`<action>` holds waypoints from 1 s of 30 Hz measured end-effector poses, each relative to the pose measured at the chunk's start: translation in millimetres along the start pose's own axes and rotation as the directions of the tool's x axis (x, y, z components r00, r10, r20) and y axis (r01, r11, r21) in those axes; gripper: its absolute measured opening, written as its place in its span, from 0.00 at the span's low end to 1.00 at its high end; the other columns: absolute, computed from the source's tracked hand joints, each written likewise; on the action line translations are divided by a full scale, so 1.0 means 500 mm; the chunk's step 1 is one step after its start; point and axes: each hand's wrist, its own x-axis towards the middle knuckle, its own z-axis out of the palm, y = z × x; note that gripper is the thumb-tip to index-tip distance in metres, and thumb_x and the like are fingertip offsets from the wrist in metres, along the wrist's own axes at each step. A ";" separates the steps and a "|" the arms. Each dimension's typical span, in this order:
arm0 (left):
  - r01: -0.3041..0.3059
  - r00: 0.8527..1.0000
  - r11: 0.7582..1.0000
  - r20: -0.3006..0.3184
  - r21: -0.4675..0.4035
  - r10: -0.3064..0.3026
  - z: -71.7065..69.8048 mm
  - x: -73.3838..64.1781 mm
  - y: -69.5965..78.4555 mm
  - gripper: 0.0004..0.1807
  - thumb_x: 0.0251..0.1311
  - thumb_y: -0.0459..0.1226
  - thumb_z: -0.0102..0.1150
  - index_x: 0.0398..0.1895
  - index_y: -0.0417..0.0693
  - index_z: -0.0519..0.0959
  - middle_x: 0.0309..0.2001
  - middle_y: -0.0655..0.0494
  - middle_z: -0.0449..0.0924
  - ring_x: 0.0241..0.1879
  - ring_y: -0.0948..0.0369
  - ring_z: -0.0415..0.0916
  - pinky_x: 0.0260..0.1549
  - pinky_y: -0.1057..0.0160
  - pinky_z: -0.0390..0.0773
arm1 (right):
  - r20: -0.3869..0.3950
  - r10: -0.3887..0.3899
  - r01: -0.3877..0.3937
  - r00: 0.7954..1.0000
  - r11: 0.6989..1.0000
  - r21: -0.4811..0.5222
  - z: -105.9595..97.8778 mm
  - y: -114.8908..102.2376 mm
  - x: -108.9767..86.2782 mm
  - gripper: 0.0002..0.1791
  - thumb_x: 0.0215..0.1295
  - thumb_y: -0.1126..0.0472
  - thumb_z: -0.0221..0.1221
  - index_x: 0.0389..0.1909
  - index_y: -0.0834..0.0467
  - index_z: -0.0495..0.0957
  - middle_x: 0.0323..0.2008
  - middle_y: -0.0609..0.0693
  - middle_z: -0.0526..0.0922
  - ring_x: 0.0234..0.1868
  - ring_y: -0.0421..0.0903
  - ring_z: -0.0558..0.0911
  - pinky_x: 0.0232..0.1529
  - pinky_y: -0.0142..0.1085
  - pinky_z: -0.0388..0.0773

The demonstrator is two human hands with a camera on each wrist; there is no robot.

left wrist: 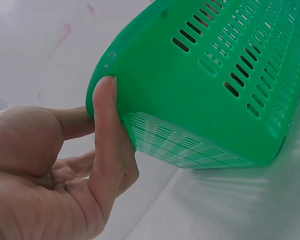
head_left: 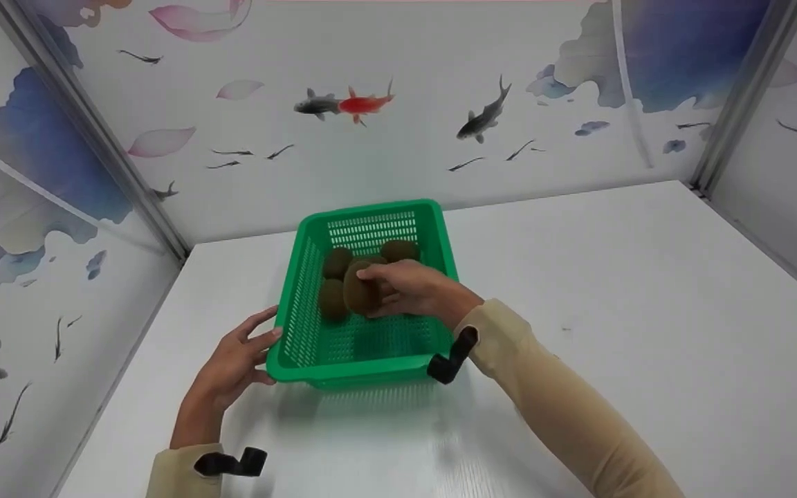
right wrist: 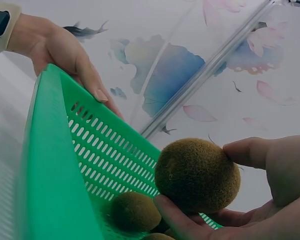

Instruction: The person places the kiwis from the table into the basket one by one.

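My right hand [head_left: 409, 287] holds a brown, fuzzy kiwi [right wrist: 197, 175] between thumb and fingers, inside the green plastic basket [head_left: 357, 370]. In the right wrist view this kiwi is raised over another kiwi [right wrist: 135, 212] lying in the basket. More kiwis lie around it, one at the left [head_left: 333, 301], one farther back [head_left: 337, 263] and one at the back right [head_left: 400, 250]. At the basket's left side, my left hand [head_left: 232, 363] grips the rim, its thumb at the edge and a fingertip against the outer wall in the left wrist view.
The basket has slotted walls and stands on a white table [head_left: 578, 311]. Behind it rises a white wall [head_left: 398, 166] printed with fish and petals. A similar panel [head_left: 25, 277] borders the left side, with a metal post [head_left: 94, 131] at the corner.
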 end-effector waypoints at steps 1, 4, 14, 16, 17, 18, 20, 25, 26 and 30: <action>0.000 1.000 1.000 0.000 0.000 0.000 0.001 0.000 0.000 0.35 0.73 0.46 0.54 0.78 0.52 0.54 0.47 0.51 0.83 0.42 0.57 0.87 0.26 0.65 0.83 | 0.007 0.007 -0.007 1.000 1.000 0.002 0.003 0.002 0.001 0.30 0.71 0.53 0.60 0.68 0.61 0.66 0.62 0.59 0.75 0.62 0.55 0.79 0.61 0.48 0.79; 0.004 1.000 1.000 0.001 -0.003 -0.004 0.004 0.000 -0.001 0.34 0.74 0.45 0.53 0.78 0.52 0.55 0.47 0.51 0.83 0.42 0.57 0.86 0.26 0.65 0.83 | 0.031 0.039 -0.039 0.999 0.999 -0.001 0.010 0.006 0.002 0.31 0.70 0.53 0.61 0.69 0.61 0.65 0.62 0.60 0.75 0.62 0.55 0.78 0.64 0.50 0.77; 0.006 1.000 1.000 0.002 -0.008 -0.006 0.002 -0.001 0.002 0.34 0.74 0.46 0.53 0.78 0.53 0.55 0.47 0.52 0.83 0.42 0.58 0.86 0.26 0.65 0.82 | 0.054 0.098 -0.095 0.994 0.994 -0.061 0.035 0.017 0.018 0.32 0.71 0.55 0.61 0.70 0.63 0.63 0.64 0.60 0.73 0.63 0.57 0.77 0.66 0.55 0.73; 0.006 1.000 1.000 0.008 -0.004 -0.005 0.001 -0.001 0.002 0.34 0.74 0.46 0.53 0.79 0.53 0.54 0.47 0.52 0.83 0.42 0.58 0.86 0.26 0.65 0.83 | 0.052 0.102 -0.097 0.993 0.992 -0.086 0.042 0.018 0.021 0.31 0.71 0.55 0.61 0.69 0.63 0.64 0.62 0.59 0.75 0.61 0.56 0.78 0.65 0.55 0.74; 0.006 1.000 1.000 0.013 -0.004 -0.006 0.000 -0.001 0.002 0.35 0.74 0.46 0.53 0.79 0.53 0.54 0.47 0.51 0.83 0.42 0.58 0.86 0.27 0.65 0.83 | 0.052 0.102 -0.096 0.993 0.990 -0.105 0.045 0.019 0.022 0.30 0.71 0.55 0.60 0.68 0.63 0.66 0.61 0.58 0.75 0.60 0.55 0.78 0.65 0.55 0.74; 0.004 1.000 1.000 0.016 -0.003 -0.004 0.000 -0.001 0.002 0.35 0.74 0.46 0.53 0.79 0.53 0.54 0.47 0.52 0.83 0.42 0.58 0.86 0.27 0.65 0.83 | 0.053 0.100 -0.094 0.994 0.988 -0.119 0.049 0.019 0.024 0.29 0.72 0.55 0.60 0.67 0.63 0.67 0.60 0.58 0.76 0.59 0.54 0.79 0.65 0.55 0.74; 0.004 1.000 1.000 0.014 -0.004 -0.004 0.000 -0.001 0.001 0.35 0.74 0.46 0.53 0.79 0.53 0.54 0.46 0.51 0.84 0.42 0.58 0.87 0.27 0.65 0.83 | 0.057 0.101 -0.092 0.993 0.986 -0.136 0.056 0.019 0.027 0.26 0.72 0.55 0.59 0.65 0.62 0.69 0.59 0.56 0.76 0.59 0.53 0.79 0.65 0.55 0.74; 0.010 1.000 1.000 0.002 -0.004 -0.010 0.001 0.001 0.000 0.34 0.74 0.46 0.53 0.78 0.53 0.55 0.46 0.52 0.84 0.42 0.58 0.87 0.26 0.65 0.83 | 0.071 0.115 -0.099 0.991 0.976 -0.193 0.068 0.018 0.031 0.20 0.72 0.56 0.60 0.60 0.60 0.74 0.58 0.55 0.77 0.58 0.52 0.77 0.64 0.54 0.75; 0.012 1.000 1.000 0.002 -0.005 -0.012 0.001 0.001 -0.001 0.34 0.74 0.46 0.53 0.78 0.53 0.55 0.46 0.52 0.84 0.42 0.58 0.87 0.26 0.65 0.83 | 0.071 0.119 -0.102 0.990 0.972 -0.210 0.069 0.017 0.031 0.20 0.72 0.57 0.60 0.59 0.60 0.74 0.58 0.55 0.77 0.58 0.52 0.77 0.63 0.54 0.76; 0.023 1.000 1.000 -0.011 -0.012 -0.024 -0.001 0.002 -0.001 0.35 0.73 0.46 0.54 0.78 0.53 0.55 0.45 0.53 0.84 0.42 0.59 0.87 0.26 0.65 0.83 | 0.077 0.125 -0.101 0.989 0.959 -0.266 0.070 0.014 0.034 0.20 0.70 0.57 0.62 0.59 0.61 0.75 0.56 0.55 0.78 0.57 0.52 0.78 0.61 0.53 0.78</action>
